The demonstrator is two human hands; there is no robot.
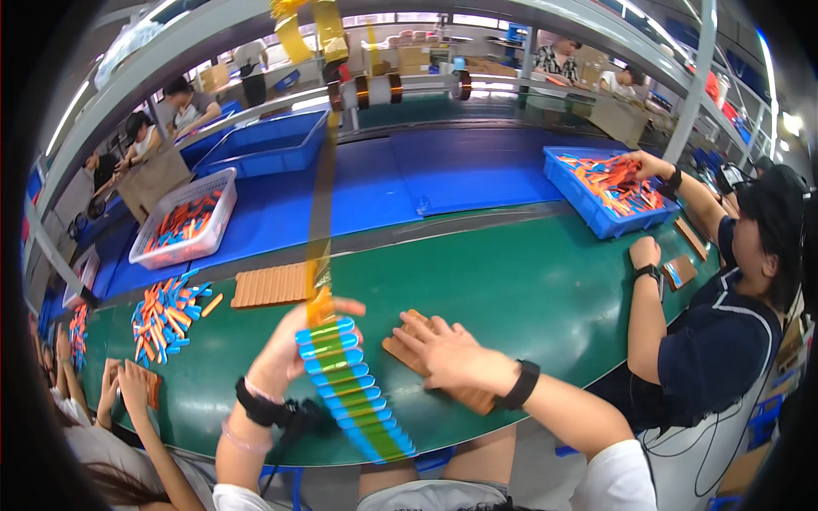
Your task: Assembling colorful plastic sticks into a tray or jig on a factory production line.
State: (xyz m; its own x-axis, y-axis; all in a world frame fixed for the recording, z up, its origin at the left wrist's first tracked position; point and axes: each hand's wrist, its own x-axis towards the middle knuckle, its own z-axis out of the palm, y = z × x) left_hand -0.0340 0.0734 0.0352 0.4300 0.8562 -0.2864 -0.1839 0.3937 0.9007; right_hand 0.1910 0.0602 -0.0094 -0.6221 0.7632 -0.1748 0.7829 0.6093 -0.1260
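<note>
My left hand (pixel 291 345) is closed on the upper end of a row of blue flat sticks (pixel 354 393), joined side by side by a yellow see-through tape. The row hangs slanting over the table's near edge. Above it, a long amber tape (pixel 321 204) runs up toward the rolls overhead. My right hand (pixel 456 353) lies with fingers spread on a brown grooved board (pixel 473 400), partly covering it. Another brown grooved board (pixel 271 285) lies beyond my left hand, its right end behind the tape.
Loose blue and orange sticks (pixel 166 315) lie piled at left. A white basket (pixel 223 204) and a blue crate (pixel 609 223) hold more. Amber tape rolls (pixel 394 89) hang on a bar above. A co-worker (pixel 711 315) at right reaches into the crate; another's hands (pixel 128 383) work at left.
</note>
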